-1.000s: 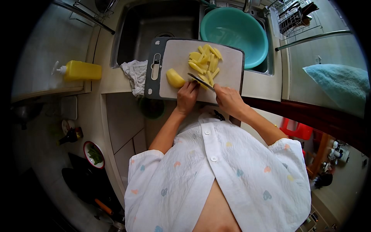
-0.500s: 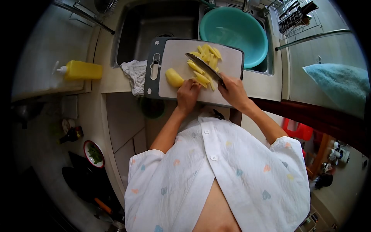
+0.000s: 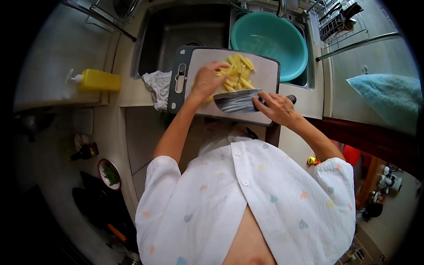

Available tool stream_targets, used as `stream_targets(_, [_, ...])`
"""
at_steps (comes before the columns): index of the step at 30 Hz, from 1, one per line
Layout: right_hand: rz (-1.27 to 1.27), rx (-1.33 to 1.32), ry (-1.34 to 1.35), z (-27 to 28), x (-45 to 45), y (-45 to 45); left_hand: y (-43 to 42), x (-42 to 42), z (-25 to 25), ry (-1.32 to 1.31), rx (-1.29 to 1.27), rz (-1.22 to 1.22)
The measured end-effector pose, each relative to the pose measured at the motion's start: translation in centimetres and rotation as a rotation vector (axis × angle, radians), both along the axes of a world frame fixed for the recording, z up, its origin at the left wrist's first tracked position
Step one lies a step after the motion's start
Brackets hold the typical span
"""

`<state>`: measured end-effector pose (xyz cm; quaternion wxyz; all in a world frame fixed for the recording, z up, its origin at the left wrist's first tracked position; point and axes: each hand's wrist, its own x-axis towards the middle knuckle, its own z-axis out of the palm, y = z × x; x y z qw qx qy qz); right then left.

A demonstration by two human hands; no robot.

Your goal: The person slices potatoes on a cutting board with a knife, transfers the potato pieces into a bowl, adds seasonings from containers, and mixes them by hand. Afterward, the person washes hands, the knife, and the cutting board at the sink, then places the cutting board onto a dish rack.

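Yellow bottle (image 3: pixel 100 81): on the counter at the far left, its white pump toward the left.
Bowl (image 3: pixel 109 174): red-rimmed, with green leaves (image 3: pixel 111 173) inside.
White cloth (image 3: pixel 157 88): crumpled beside the left end of the cutting board.
Cutting board (image 3: pixel 263 81): pale with a grey border, lying at the front edge of the double sink (image 3: pixel 170 37).
Left hand (image 3: pixel 207 81): above the left part of the cutting board, its fingers reaching over the near side of the yellow sticks; blurred, so whether they grip or touch any cannot be told.
Yellow piece (image 3: pixel 208 99): on the cutting board below the left hand, mostly hidden.
Yellow sticks (image 3: pixel 242 73): in a loose pile on the cutting board, just beyond the blade.
Knife (image 3: pixel 238 101): over the near part of the cutting board, broad side showing, dark handle toward the right.
Teal basin (image 3: pixel 270 44): in the right sink bowl, beyond the cutting board.
Right hand (image 3: pixel 277 107): closed around the knife, apart from the left hand.
Light blue towel (image 3: pixel 388 97): at the far right.
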<state>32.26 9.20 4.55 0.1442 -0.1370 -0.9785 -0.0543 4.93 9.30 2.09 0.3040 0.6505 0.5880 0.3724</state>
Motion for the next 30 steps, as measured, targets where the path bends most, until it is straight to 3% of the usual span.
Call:
stream_targets(2, [-0.231, -0.32, 0.012, -0.4, 0.5, -1.0, -0.2, -2.9, -0.1, 0.0, 0.041, 0.132])
stream_targets(3, [-0.227, -0.324, 0.013, -0.4, 0.3, -1.8, -0.7, -4.5, -0.4, -0.005, 0.073, 0.264])
stream_targets(6, [-0.445, -0.817, 0.284, -0.2, -1.6, -3.4, -4.3, -8.3, -2.8, 0.17, 0.087, 0.338])
stream_targets(9, [-0.472, -0.874, 0.302, 0.0, -4.9, -4.1, -8.4, -8.5, -3.9, 0.087, -0.065, 0.376])
stream_targets(11, [-0.473, -0.893, 0.334, 0.6, -7.1, -4.5, -10.0, -7.4, -4.4, 0.223, 0.154, 0.234])
stream_targets(14, [-0.448, -0.836, 0.237, 0.5, -9.3, -4.9, -10.4, -6.2, -4.3, 0.305, 0.266, 0.177])
stream_targets(30, [-0.578, -0.761, -0.037, 2.5, -14.3, -6.1, -9.1, -6.5, -6.2, 0.156, 0.357, 0.08])
